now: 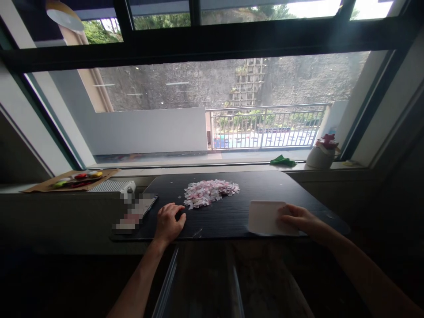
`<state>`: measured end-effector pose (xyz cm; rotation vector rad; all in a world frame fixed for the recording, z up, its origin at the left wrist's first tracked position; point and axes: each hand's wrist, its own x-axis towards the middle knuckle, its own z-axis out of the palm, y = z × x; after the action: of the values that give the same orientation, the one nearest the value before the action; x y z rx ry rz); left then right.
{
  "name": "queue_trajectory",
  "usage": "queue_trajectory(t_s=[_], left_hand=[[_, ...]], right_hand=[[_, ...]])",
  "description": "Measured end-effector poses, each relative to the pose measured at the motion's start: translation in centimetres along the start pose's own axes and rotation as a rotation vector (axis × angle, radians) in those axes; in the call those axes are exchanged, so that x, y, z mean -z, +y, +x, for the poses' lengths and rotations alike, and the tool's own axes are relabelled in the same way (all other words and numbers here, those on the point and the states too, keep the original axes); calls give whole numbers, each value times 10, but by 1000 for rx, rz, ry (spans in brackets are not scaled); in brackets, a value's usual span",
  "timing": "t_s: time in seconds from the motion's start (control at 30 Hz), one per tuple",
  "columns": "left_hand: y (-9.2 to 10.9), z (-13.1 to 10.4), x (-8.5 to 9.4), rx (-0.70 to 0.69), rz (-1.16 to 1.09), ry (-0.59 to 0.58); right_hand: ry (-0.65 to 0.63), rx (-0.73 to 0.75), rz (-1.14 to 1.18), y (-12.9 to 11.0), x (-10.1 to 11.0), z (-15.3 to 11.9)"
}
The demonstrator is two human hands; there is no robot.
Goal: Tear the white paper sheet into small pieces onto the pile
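A heap of small pale pink and white pieces (209, 192) lies on the black table (218, 221), just beyond my left hand. My left hand (169, 222) rests on the table with its fingers curved and apart, holding nothing; its index fingertip is close to the heap's left edge. On the right, my right hand (294, 217) grips the right side of a flat white rectangular container (265, 216) near the table's front edge. My thumb and fingers hide part of it, and its contents cannot be made out.
A partly blurred flat object (149, 204) lies at the table's left edge. Brown paper with colourful items (81, 176) is on the left ledge. A green cloth (282, 161) and a pale pot (320, 157) stand along the windowsill.
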<state>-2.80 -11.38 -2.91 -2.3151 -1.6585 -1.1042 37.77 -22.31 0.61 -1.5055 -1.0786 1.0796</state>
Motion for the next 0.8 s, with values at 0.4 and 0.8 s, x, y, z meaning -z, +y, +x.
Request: queue_trajectory(t_s=[0.4, 0.8], left_hand=[[6, -2, 1, 27, -32, 10], [10, -2, 2, 43, -38, 1]], right_hand=[[121, 250, 57, -22, -124, 49], [183, 267, -190, -19, -126, 47]])
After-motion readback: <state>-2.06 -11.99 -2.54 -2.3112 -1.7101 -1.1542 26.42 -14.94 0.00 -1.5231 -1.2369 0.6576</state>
